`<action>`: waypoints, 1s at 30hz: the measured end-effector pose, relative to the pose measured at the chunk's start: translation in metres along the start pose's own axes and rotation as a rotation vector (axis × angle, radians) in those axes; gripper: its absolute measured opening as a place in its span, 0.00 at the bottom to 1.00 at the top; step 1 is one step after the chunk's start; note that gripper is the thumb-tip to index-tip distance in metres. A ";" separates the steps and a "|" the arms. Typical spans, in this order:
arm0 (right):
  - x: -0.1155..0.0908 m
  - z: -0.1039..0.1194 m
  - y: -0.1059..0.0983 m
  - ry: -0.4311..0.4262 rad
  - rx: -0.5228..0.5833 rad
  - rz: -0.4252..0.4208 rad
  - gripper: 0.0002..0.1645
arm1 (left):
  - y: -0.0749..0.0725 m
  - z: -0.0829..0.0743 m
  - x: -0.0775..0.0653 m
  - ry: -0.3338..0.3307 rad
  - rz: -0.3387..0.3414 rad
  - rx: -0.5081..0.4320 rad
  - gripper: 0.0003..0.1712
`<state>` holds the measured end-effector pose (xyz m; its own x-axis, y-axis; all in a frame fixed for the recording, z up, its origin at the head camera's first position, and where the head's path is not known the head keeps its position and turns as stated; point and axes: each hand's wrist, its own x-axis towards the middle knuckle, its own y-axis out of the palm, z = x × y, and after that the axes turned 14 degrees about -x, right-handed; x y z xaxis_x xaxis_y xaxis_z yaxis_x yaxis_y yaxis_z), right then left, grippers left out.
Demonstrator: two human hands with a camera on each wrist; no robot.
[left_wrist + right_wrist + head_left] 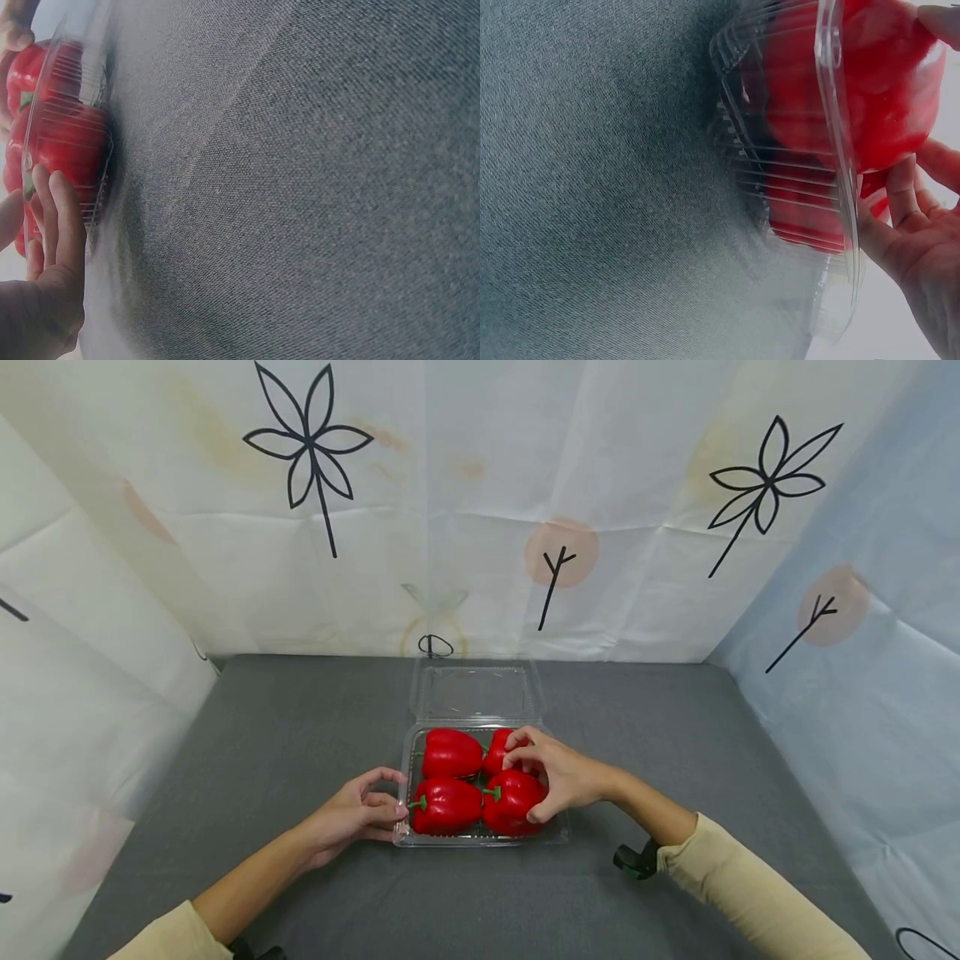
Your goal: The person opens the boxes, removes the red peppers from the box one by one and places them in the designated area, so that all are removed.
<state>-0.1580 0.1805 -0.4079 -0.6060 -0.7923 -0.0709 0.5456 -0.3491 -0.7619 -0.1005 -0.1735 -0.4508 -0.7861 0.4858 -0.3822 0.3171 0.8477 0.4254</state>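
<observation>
A clear plastic container (559, 832) with its lid folded back holds several red bell peppers in two rows. My left hand (354, 815) holds the container's left edge, thumb at the rim and fingers along the outer wall. In the left wrist view those fingers (69, 217) lie against the ribbed side. My right hand (567, 774) grips the front right bell pepper (510, 803), thumb on its near right side and fingers behind. The back right pepper (497, 752) is partly hidden by these fingers. In the right wrist view the gripped pepper (889, 90) rises above the rim.
The open lid (477, 692) lies toward the back of the grey table (315, 710). Patterned white cloth (480, 460) hangs behind and at both sides. A black strap (637, 862) is on my right wrist.
</observation>
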 end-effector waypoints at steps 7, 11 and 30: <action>-0.001 -0.002 0.002 0.009 0.042 -0.020 0.33 | 0.000 0.000 0.000 0.008 0.001 -0.002 0.29; 0.000 -0.004 0.002 -0.001 0.138 -0.036 0.34 | 0.000 -0.001 -0.001 0.006 -0.008 0.002 0.29; -0.006 -0.001 0.002 0.012 0.124 -0.075 0.36 | 0.000 0.000 -0.001 0.009 -0.015 0.000 0.30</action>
<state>-0.1537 0.1850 -0.4099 -0.6544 -0.7557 -0.0247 0.5652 -0.4672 -0.6799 -0.0992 -0.1738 -0.4505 -0.7957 0.4709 -0.3810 0.3051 0.8550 0.4194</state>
